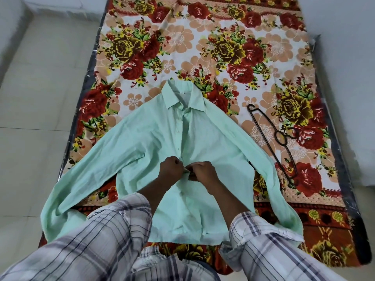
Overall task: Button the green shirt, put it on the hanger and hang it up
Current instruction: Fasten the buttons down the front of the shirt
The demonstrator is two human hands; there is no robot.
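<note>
Buttoning on the bed.
Left hand (171, 169) and right hand (204, 172) pinch the front edges of the pale green cotton shirt (154, 138), flat on the red floral bedspread (203, 47) (dark plastic hanger (275, 137) beside it).

We see the shirt (154, 138) as thin woven cloth, matt and softly creased. The hanger (275, 136) looks like dark plastic, its arms ribbed, with a faint sheen. The sheet (203, 47) is printed cloth, matt and slightly rumpled. Our sleeves (97, 236) are checked woven cloth. The floor (50, 78) is smooth pale tile with a dull gloss, and the bed's dark edge (338, 151) glints like plastic film.
</note>
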